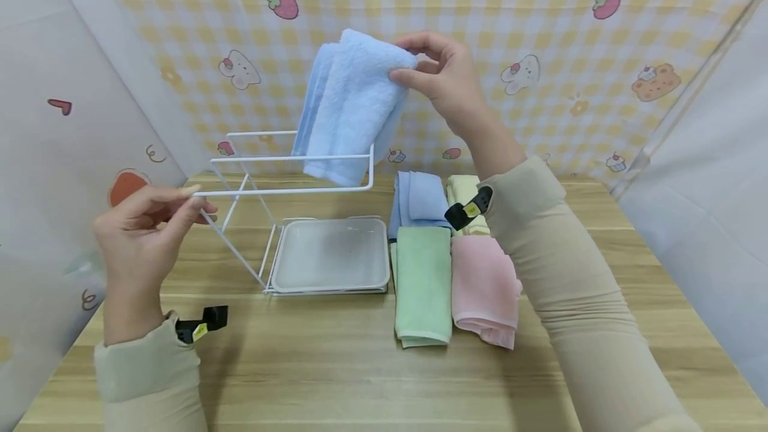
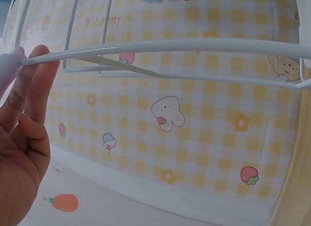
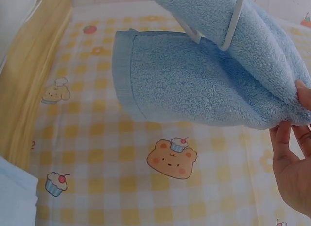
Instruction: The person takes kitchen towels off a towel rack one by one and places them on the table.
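Note:
My left hand (image 1: 139,235) pinches the front left corner of a white wire rack (image 1: 282,192) between thumb and fingers. In the left wrist view the rack's rod (image 2: 146,47) runs from those fingertips across the picture. Up at the rack's right end, my right hand (image 1: 450,79) pinches the upper right part of a light blue towel (image 1: 360,99). The towel hangs down at the top bars, its lower edge partly behind the front ones. Seen from the right wrist, a bent wire end (image 3: 232,26) lies between the folds of the towel (image 3: 180,80).
A pale grey tray (image 1: 333,255) sits on the rack's base. To its right lie folded towels: blue (image 1: 427,197), green (image 1: 423,285), pink (image 1: 485,285) and yellow (image 1: 462,189), the last partly behind my right wrist. A patterned cloth (image 1: 564,32) hangs behind the wooden table (image 1: 336,365).

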### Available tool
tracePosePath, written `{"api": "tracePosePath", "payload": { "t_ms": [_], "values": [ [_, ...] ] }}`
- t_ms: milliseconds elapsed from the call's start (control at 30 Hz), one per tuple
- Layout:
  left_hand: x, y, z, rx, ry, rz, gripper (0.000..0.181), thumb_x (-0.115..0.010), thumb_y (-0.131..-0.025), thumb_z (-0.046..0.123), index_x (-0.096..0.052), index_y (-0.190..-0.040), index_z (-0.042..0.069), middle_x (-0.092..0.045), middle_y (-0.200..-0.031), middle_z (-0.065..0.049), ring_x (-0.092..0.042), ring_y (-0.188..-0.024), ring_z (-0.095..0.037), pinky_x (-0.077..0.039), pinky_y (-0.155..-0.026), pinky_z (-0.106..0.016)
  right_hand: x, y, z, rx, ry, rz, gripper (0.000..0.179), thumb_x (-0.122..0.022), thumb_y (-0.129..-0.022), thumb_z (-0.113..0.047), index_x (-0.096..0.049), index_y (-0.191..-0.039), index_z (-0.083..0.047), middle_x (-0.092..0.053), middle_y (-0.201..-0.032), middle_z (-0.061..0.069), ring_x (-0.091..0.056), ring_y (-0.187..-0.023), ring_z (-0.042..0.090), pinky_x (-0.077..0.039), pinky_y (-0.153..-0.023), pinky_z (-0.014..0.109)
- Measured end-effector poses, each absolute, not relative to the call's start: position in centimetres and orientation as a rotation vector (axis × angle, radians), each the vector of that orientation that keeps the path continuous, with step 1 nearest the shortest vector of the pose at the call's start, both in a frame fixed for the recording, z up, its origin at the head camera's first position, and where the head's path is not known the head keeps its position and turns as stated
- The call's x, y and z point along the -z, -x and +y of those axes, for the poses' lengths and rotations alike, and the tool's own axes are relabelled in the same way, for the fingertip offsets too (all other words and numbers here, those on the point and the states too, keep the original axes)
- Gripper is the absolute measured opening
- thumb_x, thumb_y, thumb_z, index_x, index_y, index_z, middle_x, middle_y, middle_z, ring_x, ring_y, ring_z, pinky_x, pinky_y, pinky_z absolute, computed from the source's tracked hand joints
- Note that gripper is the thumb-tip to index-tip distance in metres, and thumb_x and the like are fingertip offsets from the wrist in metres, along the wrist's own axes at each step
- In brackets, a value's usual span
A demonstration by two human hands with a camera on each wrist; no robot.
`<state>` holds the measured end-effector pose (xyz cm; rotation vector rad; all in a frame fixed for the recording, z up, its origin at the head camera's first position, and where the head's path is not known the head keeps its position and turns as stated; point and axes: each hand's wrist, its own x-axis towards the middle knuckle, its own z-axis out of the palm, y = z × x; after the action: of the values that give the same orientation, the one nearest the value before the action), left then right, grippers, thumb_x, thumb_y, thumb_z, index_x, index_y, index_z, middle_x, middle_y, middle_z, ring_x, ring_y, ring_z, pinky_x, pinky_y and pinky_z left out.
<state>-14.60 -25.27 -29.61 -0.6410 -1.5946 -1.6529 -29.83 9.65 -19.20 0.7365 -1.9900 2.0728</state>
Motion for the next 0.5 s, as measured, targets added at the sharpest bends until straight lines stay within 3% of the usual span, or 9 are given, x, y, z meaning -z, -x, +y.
{"api": "tracePosePath", "payload": {
  "t_ms": [333,500],
  "values": [
    [29.6,14.6,-25.4,1.654,0.637,-1.599,0.008,-0.064,-0.079,-0.025,-0.062,-0.086,-0.028,-0.076,-0.077,-0.008,-0.072,-0.064,-0.012,-0.06,-0.063,-0.018,20.0,30.2,11.1,-2.061,-0.646,-1.934,0.023,-0.075,-0.08,0.009,-0.073,-0.095,-0.008,-0.067,-0.097,0.001,-0.063,-0.097,0.017,-0.057,-0.083,0.025],
    [29.6,14.5,-25.3,1.652,0.634,-1.603,0.009,-0.064,-0.079,-0.025,-0.062,-0.087,-0.028,-0.076,-0.077,-0.008,-0.072,-0.064,-0.012,-0.06,-0.063,-0.018,20.6,30.3,11.8,-2.125,-0.631,-1.88,0.022,-0.075,-0.081,0.009,-0.073,-0.095,-0.008,-0.067,-0.097,0.002,-0.067,-0.089,0.018,-0.058,-0.08,0.023]
  ]
}}
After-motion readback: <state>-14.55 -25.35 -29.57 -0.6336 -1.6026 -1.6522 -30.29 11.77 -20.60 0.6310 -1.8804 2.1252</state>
